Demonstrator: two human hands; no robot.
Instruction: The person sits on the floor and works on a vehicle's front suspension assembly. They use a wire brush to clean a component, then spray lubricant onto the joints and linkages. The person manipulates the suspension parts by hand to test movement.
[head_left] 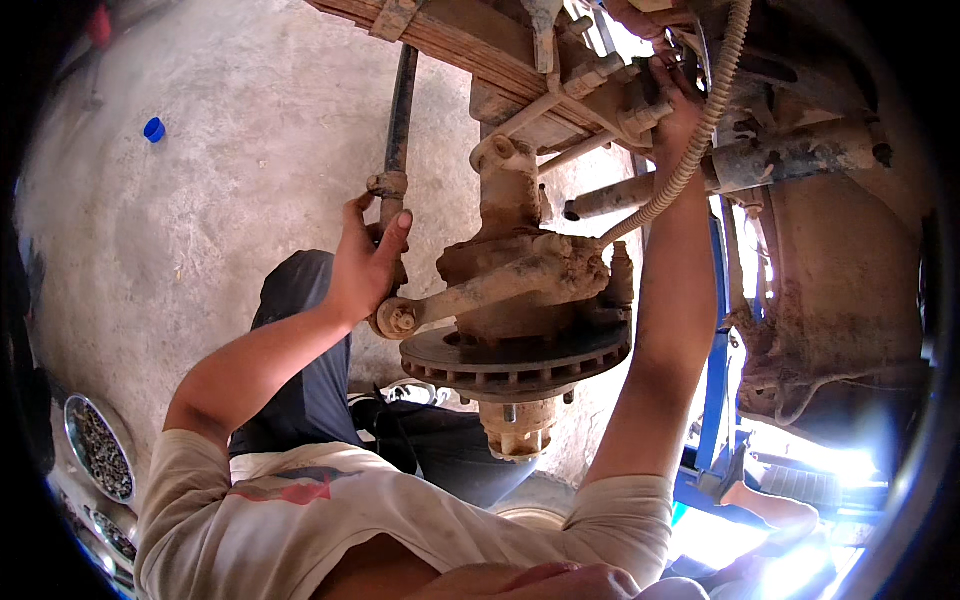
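My left hand is wrapped round the lower end of a tie rod, its thumb pointing up beside the clamp. Just under that hand the rod's ball joint meets a rusty steering arm. The arm belongs to a dusty steering knuckle with a vented brake disc and a wheel hub beneath. My right hand reaches up past the leaf spring, close to its bolts. Its fingers are bent among the parts there, and what they grip is hidden.
A ribbed hose crosses in front of my right forearm. Behind it lies a thick rusty tube. A blue cup is on the concrete floor, and a metal bowl of small parts stands lower left. Another person's arm shows at lower right.
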